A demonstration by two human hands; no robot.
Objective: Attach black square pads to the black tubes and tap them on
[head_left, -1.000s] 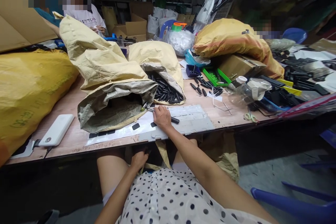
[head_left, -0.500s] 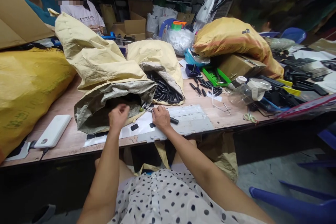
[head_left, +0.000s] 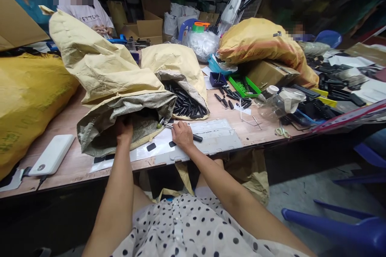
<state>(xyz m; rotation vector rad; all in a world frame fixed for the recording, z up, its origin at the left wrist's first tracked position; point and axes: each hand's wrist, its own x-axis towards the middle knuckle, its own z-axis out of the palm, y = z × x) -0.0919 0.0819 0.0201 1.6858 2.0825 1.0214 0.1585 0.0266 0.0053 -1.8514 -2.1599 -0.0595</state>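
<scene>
1 hammer (head_left: pixel 197 138) in r grip (head_left: pixel 182 134), l (head_left: pixel 124 127) in sack (head_left: pixel 110 74)

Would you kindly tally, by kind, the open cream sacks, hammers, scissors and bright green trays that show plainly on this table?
Open cream sacks: 2
Hammer: 1
Scissors: 1 pair
Bright green tray: 1
Total: 5

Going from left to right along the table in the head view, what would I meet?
White rectangular device → left hand → right hand → green tray → scissors.
</scene>
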